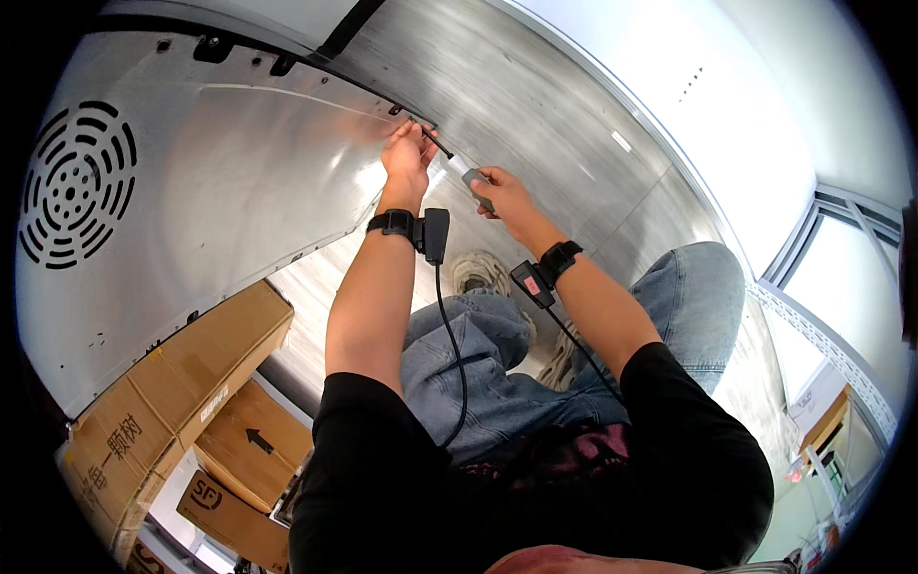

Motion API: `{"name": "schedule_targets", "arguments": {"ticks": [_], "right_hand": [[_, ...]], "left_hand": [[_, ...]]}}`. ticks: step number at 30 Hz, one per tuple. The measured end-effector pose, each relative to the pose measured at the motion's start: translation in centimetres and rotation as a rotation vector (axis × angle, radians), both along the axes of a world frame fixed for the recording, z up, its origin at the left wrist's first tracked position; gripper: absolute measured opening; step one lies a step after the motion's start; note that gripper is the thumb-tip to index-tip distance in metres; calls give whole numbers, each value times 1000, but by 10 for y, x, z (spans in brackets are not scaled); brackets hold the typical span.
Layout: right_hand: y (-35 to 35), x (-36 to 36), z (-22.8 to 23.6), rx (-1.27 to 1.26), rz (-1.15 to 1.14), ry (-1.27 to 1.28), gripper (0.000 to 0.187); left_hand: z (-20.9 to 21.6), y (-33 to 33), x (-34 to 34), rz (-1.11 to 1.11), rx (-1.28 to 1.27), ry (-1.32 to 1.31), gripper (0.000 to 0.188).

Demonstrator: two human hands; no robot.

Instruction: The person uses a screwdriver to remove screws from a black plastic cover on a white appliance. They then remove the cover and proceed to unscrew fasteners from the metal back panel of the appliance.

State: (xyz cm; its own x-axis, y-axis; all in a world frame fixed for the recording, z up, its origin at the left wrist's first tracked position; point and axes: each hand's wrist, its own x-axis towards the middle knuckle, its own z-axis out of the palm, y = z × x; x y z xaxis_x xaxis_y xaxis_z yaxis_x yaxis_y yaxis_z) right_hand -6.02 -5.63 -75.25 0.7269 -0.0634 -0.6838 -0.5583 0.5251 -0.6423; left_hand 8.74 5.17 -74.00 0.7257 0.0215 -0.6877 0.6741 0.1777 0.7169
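Observation:
My right hand (505, 199) is closed around the grey and white handle of a screwdriver (461, 166). Its thin dark shaft slants up and left to the corner of a large silver metal panel (258, 163). At that corner my left hand (408, 156) has its fingers curled in by the shaft's tip. Whatever those fingers pinch is too small or hidden to make out. The tip itself and any screw under it cannot be told apart. Round vent slots (73, 191) are cut into the panel's left part, and small holes and notches run along its upper edge.
Brown cardboard boxes (253, 445) are stacked at the lower left, below the panel. My bent knees (693, 297) and shoes (481, 272) are beneath my arms on the wood-patterned floor (555, 115). Black cables (451, 335) hang from the wrist straps. A white wall (755, 105) rises at the right.

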Motion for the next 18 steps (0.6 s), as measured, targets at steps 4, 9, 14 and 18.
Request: {"name": "schedule_targets", "arguments": {"ticks": [4,9,14,18], "right_hand": [[3,2,-4,-30,-19,25,37],[4,6,-11,-86,74,41,35],[19,9,-15,-319,173,70,37],[21,13,-19,-567,280,-11,45]], "left_hand": [[1,-3,-5,48,22,7,20],[-3,-7,-2,60,112,45,30],[-6,-12,12,126,167,87,23],[-13,-14,10,193,146,52,21]]}}
